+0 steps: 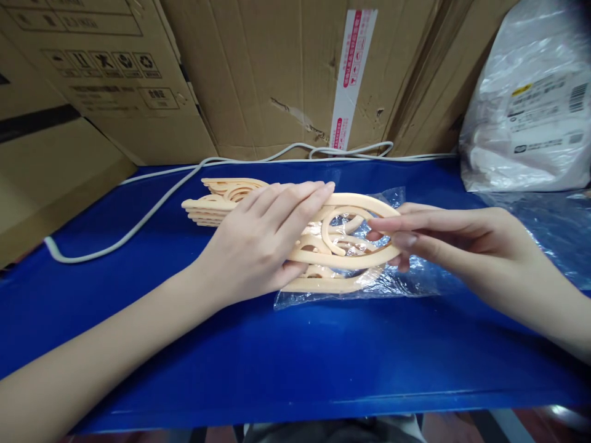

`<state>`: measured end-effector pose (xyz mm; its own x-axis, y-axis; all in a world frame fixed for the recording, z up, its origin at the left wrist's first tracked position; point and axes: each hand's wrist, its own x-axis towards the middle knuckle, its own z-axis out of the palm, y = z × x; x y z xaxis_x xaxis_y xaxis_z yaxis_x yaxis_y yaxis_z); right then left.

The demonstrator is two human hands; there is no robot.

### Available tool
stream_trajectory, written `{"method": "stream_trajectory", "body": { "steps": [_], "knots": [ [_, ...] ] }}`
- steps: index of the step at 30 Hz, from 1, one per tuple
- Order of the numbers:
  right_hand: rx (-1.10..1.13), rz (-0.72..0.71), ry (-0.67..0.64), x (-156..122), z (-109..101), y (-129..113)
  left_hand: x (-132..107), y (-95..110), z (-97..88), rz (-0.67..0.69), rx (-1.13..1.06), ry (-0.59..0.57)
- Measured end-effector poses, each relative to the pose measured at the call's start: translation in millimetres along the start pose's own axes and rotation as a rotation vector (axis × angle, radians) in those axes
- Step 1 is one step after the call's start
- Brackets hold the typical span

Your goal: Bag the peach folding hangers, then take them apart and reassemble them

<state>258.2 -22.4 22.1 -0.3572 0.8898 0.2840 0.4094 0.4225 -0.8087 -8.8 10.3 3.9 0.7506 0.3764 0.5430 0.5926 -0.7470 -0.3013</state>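
Note:
A stack of peach plastic hangers [341, 237] lies across the middle of the blue table [295, 357]. Its right end rests in a clear plastic bag [392, 286]. My left hand [263, 240] wraps over the stack's middle, fingers on top and thumb underneath, gripping it. My right hand [443, 237] comes in from the right with fingers stretched out and pressed together, its fingertips touching the hangers' right end at the mouth of the bag.
A white cable [152, 206] runs across the back of the table. Cardboard boxes [277, 74] stand behind it and at the left. A white plastic sack [530, 104] sits at the back right, with more clear film [554, 227] below it.

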Motion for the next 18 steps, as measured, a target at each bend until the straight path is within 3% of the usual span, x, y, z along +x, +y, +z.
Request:
{"method": "stream_trajectory", "body": {
  "steps": [7, 14, 18],
  "knots": [
    [0.034, 0.037, -0.006, 2.1, -1.9, 2.7, -3.2, -3.6, 2.3, 0.016, -0.026, -0.03],
    [0.002, 0.007, -0.027, 2.4, -3.5, 4.3, -3.4, -4.5, 6.1, -0.006, -0.091, 0.055],
    [-0.03, -0.022, -0.027, 2.1, -4.0, 6.9, -3.8, -3.5, 4.8, -0.032, -0.109, 0.043]
  ]
}}
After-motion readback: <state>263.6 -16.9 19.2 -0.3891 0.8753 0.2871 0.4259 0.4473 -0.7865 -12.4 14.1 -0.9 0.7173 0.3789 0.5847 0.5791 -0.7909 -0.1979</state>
